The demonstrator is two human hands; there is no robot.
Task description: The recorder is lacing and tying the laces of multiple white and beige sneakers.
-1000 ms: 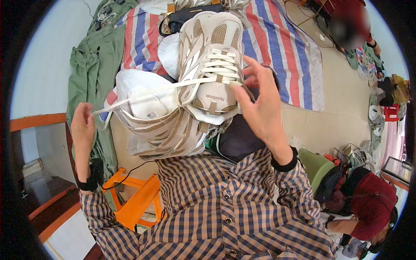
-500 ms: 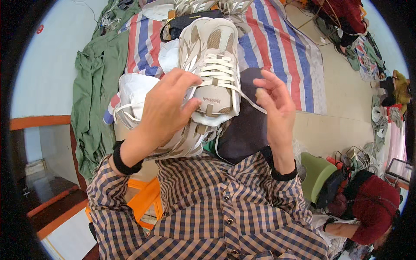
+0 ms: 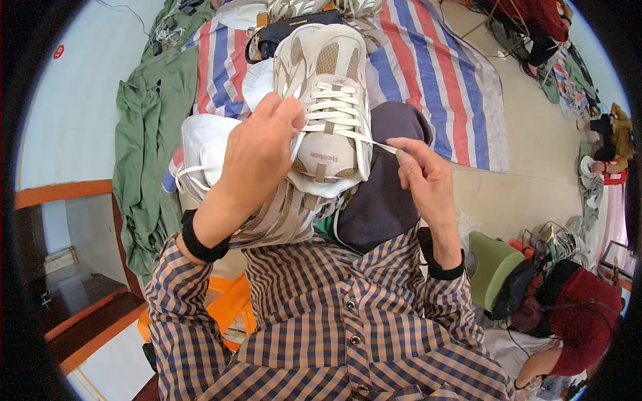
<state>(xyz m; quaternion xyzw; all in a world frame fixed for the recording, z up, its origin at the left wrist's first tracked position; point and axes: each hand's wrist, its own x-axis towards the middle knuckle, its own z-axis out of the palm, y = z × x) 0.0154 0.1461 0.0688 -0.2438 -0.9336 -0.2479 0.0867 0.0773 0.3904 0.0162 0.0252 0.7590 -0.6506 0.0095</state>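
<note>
A beige and white sneaker [image 3: 329,123] with white laces lies over my lap, its toe pointing away from me and its tongue toward me. At its left edge my left hand [image 3: 257,150] has its fingers closed on a shoelace end, partly hidden by the fingers. On the other side my right hand [image 3: 424,172] pinches the other end of the shoelace [image 3: 382,145] between thumb and forefinger, pulled out from the upper eyelets. Under this shoe, close to my body, is another beige sneaker [image 3: 277,217], partly covered by my left arm.
A red, white and blue striped sheet [image 3: 428,80] covers the floor ahead, with more sneakers and a black bag [image 3: 294,32] on it. Green cloth [image 3: 150,167] lies at the left. An orange stool [image 3: 231,307] is beside me. A person in dark red [image 3: 582,321] sits at right.
My right hand has gone from spread fingers to a pinch on the shoelace, moving slightly down. The fingers of my left hand have closed at the shoe's left edge.
</note>
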